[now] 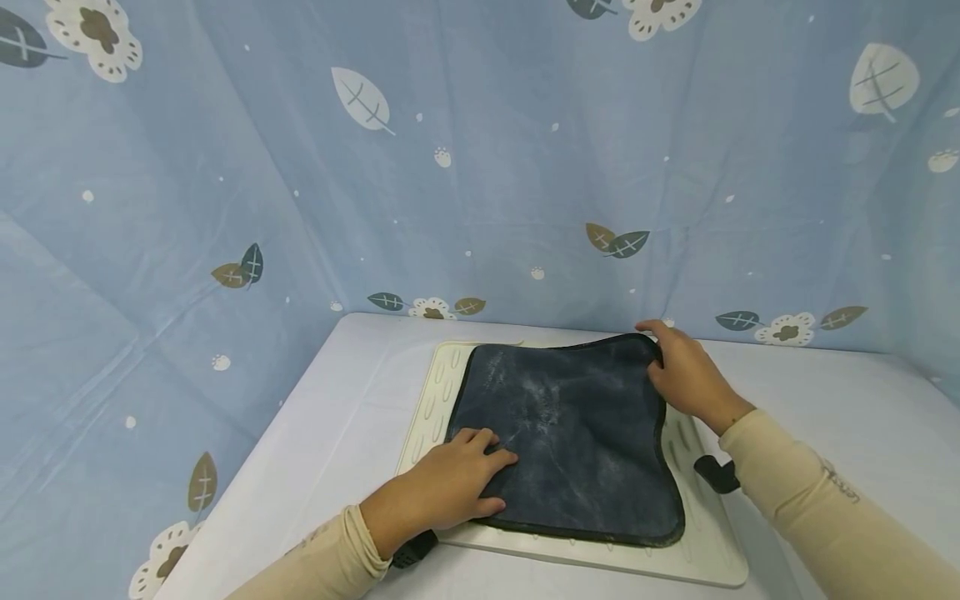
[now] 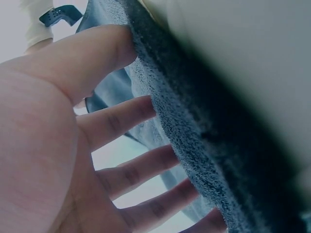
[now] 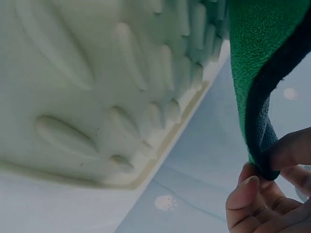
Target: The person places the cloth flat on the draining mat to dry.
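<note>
A dark navy towel (image 1: 577, 450) with black edging is spread over a cream ridged board (image 1: 708, 542) on the table. My right hand (image 1: 686, 375) pinches its far right corner, which is raised; the right wrist view shows the towel's green underside (image 3: 260, 43) above the bumps of the board (image 3: 87, 102). At the near left, my left hand (image 1: 453, 479) rests on the towel with spread fingers. In the left wrist view, the fingertips of the left hand (image 2: 97, 116) touch the plush surface of the towel (image 2: 180, 121).
The table (image 1: 360, 417) has a white cover. Behind and to the left hangs a blue patterned curtain (image 1: 495, 200), close to the table's far edge. A black wrist strap (image 1: 716, 473) shows beside the right sleeve, and another black strap (image 1: 414, 550) beside the left.
</note>
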